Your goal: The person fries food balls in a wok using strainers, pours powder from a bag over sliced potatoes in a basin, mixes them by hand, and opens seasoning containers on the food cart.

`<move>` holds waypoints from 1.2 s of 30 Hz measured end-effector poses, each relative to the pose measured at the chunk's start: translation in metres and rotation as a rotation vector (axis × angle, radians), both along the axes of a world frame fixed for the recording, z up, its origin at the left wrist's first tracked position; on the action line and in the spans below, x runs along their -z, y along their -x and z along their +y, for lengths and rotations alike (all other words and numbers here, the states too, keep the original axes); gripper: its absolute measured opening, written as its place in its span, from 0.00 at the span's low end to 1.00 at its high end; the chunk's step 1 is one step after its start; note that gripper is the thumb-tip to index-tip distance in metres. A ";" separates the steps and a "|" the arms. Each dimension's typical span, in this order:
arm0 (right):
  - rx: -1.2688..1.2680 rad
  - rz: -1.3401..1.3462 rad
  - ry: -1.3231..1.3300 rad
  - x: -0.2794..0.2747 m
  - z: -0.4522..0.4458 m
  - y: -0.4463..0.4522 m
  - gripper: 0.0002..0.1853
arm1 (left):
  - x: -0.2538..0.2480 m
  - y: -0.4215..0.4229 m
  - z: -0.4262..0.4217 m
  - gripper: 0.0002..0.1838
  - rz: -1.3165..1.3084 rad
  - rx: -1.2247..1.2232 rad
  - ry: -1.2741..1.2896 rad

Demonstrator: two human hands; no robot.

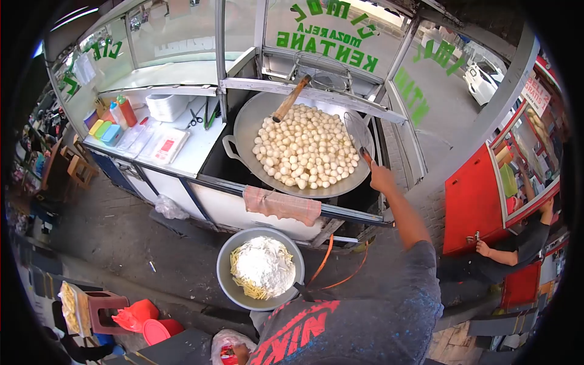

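My right hand [381, 177] is closed around the handle of a wire skimmer [358, 129], whose mesh lies at the right edge of the wok. Many pale round balls [304, 146] fill the large metal wok [248, 131]. A wooden-handled tool [292, 98] rests across the wok's back rim. My left hand [241, 353] is low at the bottom edge, by a plastic bag with red packets [226, 347]; its fingers are hidden. Between my body and the cart, a grey basin [226, 280] holds white powder [264, 267] over yellow sticks [252, 291].
On the cart's left counter are sauce bottles [127, 111], white trays [166, 107], scissors [194, 118] and plastic packs [167, 146]. A pink cloth [282, 205] hangs on the front edge. Another person's hand [485, 249] is at the red stall [474, 201] on the right. Glass panels surround the wok.
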State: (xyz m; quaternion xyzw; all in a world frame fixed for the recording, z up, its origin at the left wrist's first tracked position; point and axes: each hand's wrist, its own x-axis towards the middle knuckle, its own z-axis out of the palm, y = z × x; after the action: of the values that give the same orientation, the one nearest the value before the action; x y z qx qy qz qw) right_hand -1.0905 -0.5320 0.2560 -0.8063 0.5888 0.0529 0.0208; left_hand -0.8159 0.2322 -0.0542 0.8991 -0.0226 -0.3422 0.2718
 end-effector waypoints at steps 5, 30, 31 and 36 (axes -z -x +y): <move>0.094 -0.407 -0.221 0.098 -0.024 -0.104 0.32 | -0.018 -0.014 -0.046 0.08 0.053 -0.041 -0.031; -0.200 -0.553 -0.107 0.007 0.122 -0.067 0.40 | -0.041 -0.087 -0.191 0.12 0.062 0.217 0.362; -0.199 -0.505 -0.058 0.001 0.129 -0.054 0.40 | -0.041 -0.084 -0.188 0.12 0.085 0.217 0.363; -0.146 -0.297 0.169 0.006 0.110 -0.002 0.37 | -0.034 -0.068 -0.147 0.14 0.032 0.378 0.179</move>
State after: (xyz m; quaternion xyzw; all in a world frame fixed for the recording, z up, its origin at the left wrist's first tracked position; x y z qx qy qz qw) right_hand -1.0887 -0.4223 0.2503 -0.8448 0.5214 -0.1147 0.0358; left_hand -0.7480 0.0856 -0.0199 0.8456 -0.2171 -0.3980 0.2819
